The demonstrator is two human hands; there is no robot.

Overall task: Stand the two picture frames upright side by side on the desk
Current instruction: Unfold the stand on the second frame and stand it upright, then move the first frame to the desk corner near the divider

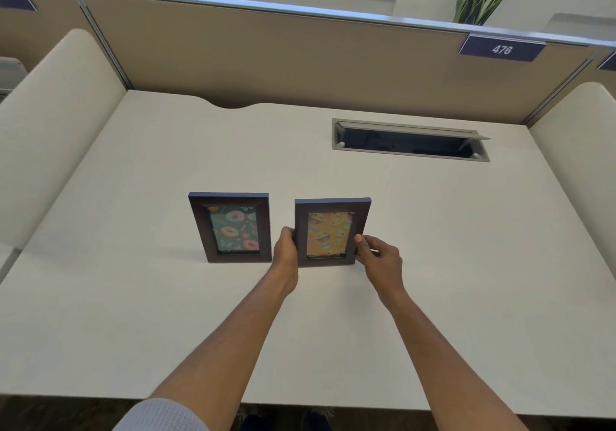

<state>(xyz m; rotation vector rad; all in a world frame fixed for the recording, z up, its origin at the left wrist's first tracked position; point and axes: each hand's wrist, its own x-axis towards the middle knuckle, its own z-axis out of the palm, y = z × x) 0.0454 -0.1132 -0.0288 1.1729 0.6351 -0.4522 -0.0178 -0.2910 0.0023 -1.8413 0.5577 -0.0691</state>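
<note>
Holding the emoji frame [332,232] between both hands, the person is settling it upright on the surface [133,314]. The left hand [286,251] is closing its grip around the frame's left edge, thumb in front and fingers hidden behind, so how far they wrap cannot be told. The right hand [380,259] is pinching the right edge lightly, thumb tip on the front moulding and the other fingers curled loosely to the side. Just to the left of the left grip, the donut frame [230,227] is standing on its own, upright and leaning back a little, with nobody touching it; its prop is out of sight behind it. A narrow gap is showing between the two frames, and the left hand is filling most of it. The emoji frame's lower edge is appearing to meet the surface, roughly level with the donut frame's, and both pictures are facing the person. By my judgement, the task is nearing its end: one frame is done and the second is in place but not yet let go. What is remaining is to check that its back prop is bearing the weight, ease both grips off, and see that it is staying up. Beyond the grips, towards the partition [266,50], a cable hatch [410,140] is lying open, well clear of the frames.
</note>
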